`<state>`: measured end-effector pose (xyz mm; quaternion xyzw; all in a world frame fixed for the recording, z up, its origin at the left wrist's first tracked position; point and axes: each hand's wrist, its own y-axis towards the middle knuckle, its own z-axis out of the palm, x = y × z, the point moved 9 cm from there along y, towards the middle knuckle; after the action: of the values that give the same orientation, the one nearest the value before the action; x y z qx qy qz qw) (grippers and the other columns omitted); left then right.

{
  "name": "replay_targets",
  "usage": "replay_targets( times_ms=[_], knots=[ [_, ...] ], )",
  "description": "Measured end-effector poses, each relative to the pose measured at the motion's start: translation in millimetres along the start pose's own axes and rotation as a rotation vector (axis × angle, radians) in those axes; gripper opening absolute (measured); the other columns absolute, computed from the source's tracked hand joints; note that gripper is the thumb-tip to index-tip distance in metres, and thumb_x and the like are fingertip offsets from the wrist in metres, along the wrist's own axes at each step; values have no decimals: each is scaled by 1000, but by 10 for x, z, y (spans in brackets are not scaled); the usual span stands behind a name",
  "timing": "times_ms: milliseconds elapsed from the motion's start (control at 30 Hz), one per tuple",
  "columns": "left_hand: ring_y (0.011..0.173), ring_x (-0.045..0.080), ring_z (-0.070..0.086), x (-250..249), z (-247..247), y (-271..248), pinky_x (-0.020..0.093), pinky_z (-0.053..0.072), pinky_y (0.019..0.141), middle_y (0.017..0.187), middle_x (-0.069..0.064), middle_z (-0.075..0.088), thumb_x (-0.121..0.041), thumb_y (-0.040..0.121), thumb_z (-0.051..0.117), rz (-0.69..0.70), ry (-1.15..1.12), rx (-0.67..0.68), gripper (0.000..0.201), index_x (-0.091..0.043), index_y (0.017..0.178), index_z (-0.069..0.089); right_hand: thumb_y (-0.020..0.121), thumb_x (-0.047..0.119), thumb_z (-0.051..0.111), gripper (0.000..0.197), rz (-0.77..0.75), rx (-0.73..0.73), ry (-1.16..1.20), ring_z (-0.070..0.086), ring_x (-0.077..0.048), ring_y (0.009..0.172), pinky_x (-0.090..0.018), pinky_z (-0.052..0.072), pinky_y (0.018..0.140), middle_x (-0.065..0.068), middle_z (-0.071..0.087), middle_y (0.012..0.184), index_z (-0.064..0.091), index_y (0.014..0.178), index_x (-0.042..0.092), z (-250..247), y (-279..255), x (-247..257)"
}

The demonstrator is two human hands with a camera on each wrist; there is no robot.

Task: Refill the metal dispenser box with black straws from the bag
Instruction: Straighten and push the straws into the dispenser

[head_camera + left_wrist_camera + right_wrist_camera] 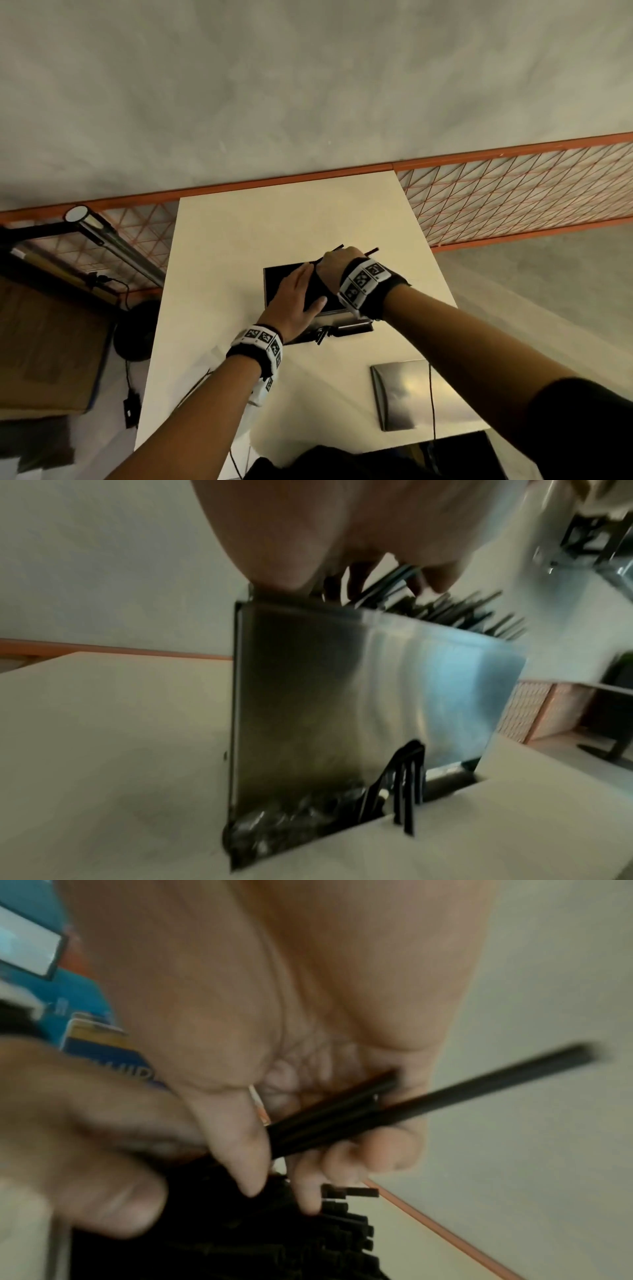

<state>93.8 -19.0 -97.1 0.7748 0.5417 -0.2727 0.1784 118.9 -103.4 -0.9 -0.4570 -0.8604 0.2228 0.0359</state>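
The metal dispenser box stands mid-table, open at the top and packed with black straws. My left hand lies flat across those straws, fingers straight. My right hand is at the box's far right corner and grips a few loose black straws, whose ends stick out on both sides of the fist. In the right wrist view the held straws cross above the stacked straws. The left wrist view shows the box front with straws poking from its bottom slot. I cannot make out the bag.
A flat metal lid lies on the white table at the near right, with a thin black cable across it. An orange mesh fence runs behind the table. A cardboard box and a metal pole are at the left.
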Motion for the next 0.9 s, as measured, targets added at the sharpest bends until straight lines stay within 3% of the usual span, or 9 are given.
replay_targets(
  times_ms=[67, 200, 333, 433, 533, 633, 733, 833, 900],
  knots=[
    [152, 21, 24, 51, 45, -5, 41, 31, 122, 166, 5, 23, -49, 101, 52, -51, 41, 19, 78, -17, 163, 16, 96, 21, 50, 20, -28, -43, 101, 64, -30, 96, -36, 49, 68, -8, 62, 108, 63, 108, 12, -64, 82, -73],
    [151, 22, 27, 42, 35, 19, 40, 34, 121, 164, 5, 25, -46, 103, 50, -76, 50, -7, 73, -16, 162, 17, 93, 26, 57, 31, -25, -207, 435, 58, -26, 106, -32, 45, 83, -6, 58, 116, 63, 121, 14, -170, 21, -472],
    [151, 20, 28, 63, 34, 24, 41, 34, 120, 165, 2, 24, -43, 104, 48, -83, 13, -16, 69, -17, 161, 20, 98, 32, 52, 36, 304, -491, 800, 56, -26, 114, -31, 41, 95, -7, 57, 127, 61, 128, 13, 123, -256, -1119],
    [151, 18, 26, 33, 65, 28, 43, 34, 121, 165, -2, 21, -51, 99, 55, -70, -14, 15, 78, -20, 161, 18, 101, 41, 44, 51, 532, -469, 1057, 45, -28, 132, -34, 34, 107, -9, 43, 147, 45, 144, 13, 646, -396, -1130],
    [152, 19, 22, -1, 93, 38, 43, 31, 122, 166, -4, 17, -65, 89, 62, -73, -16, 81, 97, -22, 162, 14, 101, 47, 41, 63, 478, -385, 1176, 35, -25, 140, -34, 29, 113, -6, 29, 156, 29, 152, 14, 888, -295, -737],
    [153, 22, 18, -50, 121, 35, 45, 27, 123, 167, -1, 14, -71, 80, 69, -74, 27, 137, 113, -22, 162, 9, 100, 48, 41, 64, 478, -422, 1277, 31, -23, 142, -33, 27, 114, -5, 24, 158, 25, 153, 15, 911, -256, -621],
    [153, 24, 18, -122, 139, 66, 47, 22, 125, 167, 3, 14, -71, 77, 71, -65, 86, 124, 119, -20, 162, 5, 100, 45, 44, 59, 484, -450, 1308, 34, -21, 141, -32, 28, 113, -3, 30, 156, 32, 151, 17, 884, -300, -731],
    [153, 25, 19, -187, 197, 149, 52, 21, 124, 166, 5, 18, -73, 76, 67, -66, 126, 97, 118, -19, 161, 5, 98, 31, 53, 47, 509, -521, 1174, 46, -24, 131, -31, 36, 106, -6, 42, 146, 47, 141, 14, 849, -421, -926],
    [152, 25, 20, -188, 245, 204, 55, 21, 123, 165, 5, 21, -78, 73, 61, -89, 137, 100, 119, -20, 161, 6, 93, 20, 55, 33, 571, -536, 1068, 57, -29, 115, -32, 43, 95, -10, 56, 128, 61, 124, 10, 857, -526, -1061]
  ],
)
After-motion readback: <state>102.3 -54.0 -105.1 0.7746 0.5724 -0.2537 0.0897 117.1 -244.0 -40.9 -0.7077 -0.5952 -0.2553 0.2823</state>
